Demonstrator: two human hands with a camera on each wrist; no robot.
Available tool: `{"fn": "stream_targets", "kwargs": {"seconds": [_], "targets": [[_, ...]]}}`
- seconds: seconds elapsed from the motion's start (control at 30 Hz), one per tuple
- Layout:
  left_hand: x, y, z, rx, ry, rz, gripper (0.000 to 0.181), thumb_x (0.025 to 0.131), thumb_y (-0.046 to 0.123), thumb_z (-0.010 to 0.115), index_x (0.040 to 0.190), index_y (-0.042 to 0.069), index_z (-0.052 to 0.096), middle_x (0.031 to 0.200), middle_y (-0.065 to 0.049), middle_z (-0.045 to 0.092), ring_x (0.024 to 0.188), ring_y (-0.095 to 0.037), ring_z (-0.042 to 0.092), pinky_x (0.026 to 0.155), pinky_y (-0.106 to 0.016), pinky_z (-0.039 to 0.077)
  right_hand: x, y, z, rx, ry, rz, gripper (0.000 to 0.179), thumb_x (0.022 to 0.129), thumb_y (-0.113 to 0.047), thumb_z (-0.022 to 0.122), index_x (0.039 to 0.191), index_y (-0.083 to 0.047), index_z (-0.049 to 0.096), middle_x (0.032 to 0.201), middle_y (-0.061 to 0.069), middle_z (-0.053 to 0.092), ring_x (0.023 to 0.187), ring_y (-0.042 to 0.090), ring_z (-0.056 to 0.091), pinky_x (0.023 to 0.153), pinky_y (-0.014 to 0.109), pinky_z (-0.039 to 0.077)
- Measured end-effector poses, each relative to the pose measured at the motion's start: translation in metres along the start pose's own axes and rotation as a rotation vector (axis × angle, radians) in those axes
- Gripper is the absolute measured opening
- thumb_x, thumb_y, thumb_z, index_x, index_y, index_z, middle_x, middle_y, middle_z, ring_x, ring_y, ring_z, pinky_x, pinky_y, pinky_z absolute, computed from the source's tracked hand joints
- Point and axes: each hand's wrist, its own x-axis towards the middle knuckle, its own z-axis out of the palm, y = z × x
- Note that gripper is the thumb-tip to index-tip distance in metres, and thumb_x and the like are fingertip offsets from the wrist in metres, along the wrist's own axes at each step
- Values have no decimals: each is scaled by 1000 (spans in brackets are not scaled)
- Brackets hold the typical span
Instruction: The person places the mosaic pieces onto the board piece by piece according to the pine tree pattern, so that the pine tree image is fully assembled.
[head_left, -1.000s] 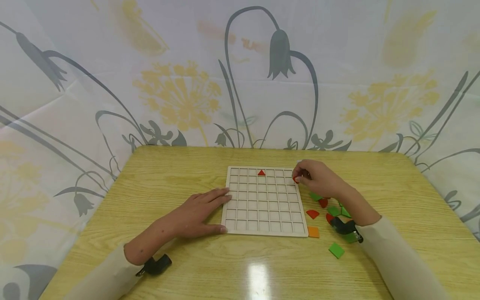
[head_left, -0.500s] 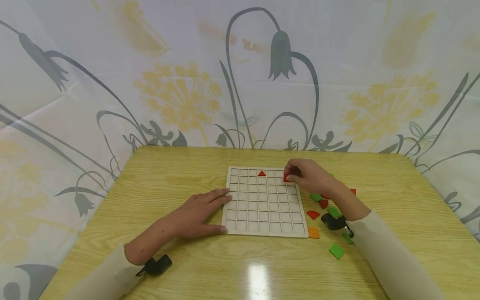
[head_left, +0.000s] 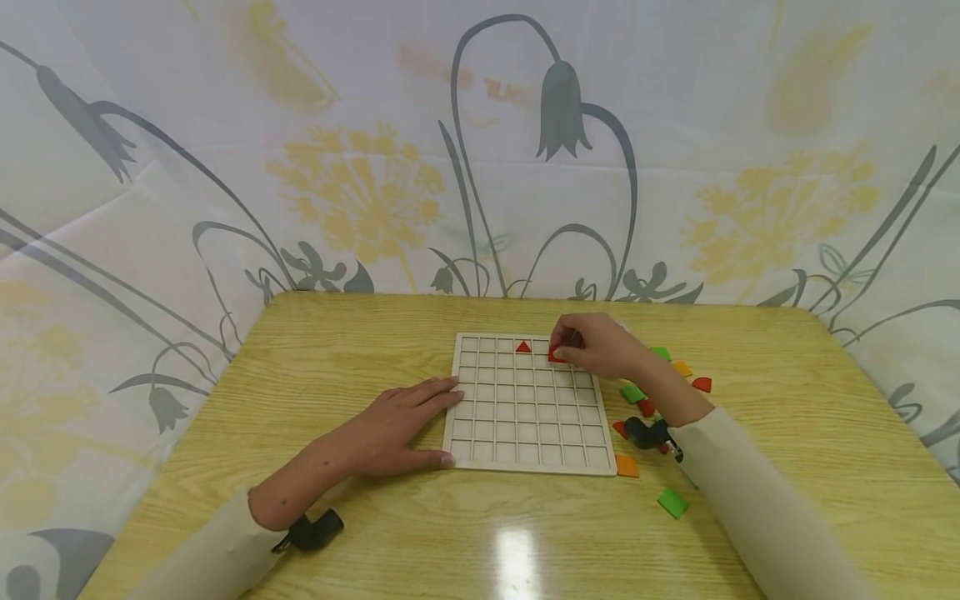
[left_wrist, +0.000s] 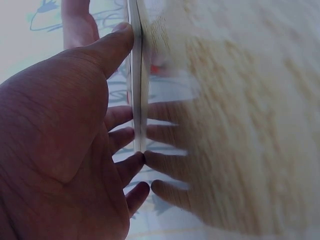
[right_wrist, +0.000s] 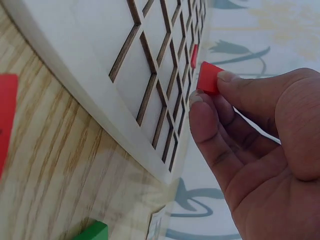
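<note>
Between thumb and fingertips, my right hand (head_left: 596, 346) pinches a red square tile (right_wrist: 207, 77) over the top row of a white gridded board (head_left: 527, 411). A red triangle tile (head_left: 523, 347) lies in a cell of that row, just left of the held tile. Whether the held tile touches the board cannot be told. My left hand (head_left: 390, 429) lies on the table with straight fingers, the fingertips and thumb touching the board's left edge. In the left wrist view the thumb (left_wrist: 117, 45) rests against the board's side.
Loose tiles lie right of the board, partly under my right forearm: an orange square (head_left: 627, 465), a green square (head_left: 673, 502), a red quarter-round piece (head_left: 702, 384) and several others. A patterned cloth (head_left: 360, 192) hangs behind the table's far edge.
My right hand has carried the red tile leftward from the board's upper right corner along the top row, closer to the red triangle. My left hand has stayed still.
</note>
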Motion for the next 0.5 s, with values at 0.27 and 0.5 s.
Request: {"fn": "stream_targets", "kwargs": {"seconds": [0.27,0.5], "targets": [[0,1,0,-26,-7,-23,89,99,60,68,169,18,33,177,-4,22,159,-31,29,120,-65,29,13,4,4,-33,-24,25,3,104,-8,68,106,-6,70,99,5,72,88,19,65,81,40,53],[0,2,-1,-48,11,-41,90,97,60,72,167,18,36,176,-4,25,157,-32,34,119,-66,30,19,3,8,-34,-42,42,4,103,-10,70,105,-7,72,96,3,72,85,18,65,81,41,54]]}}
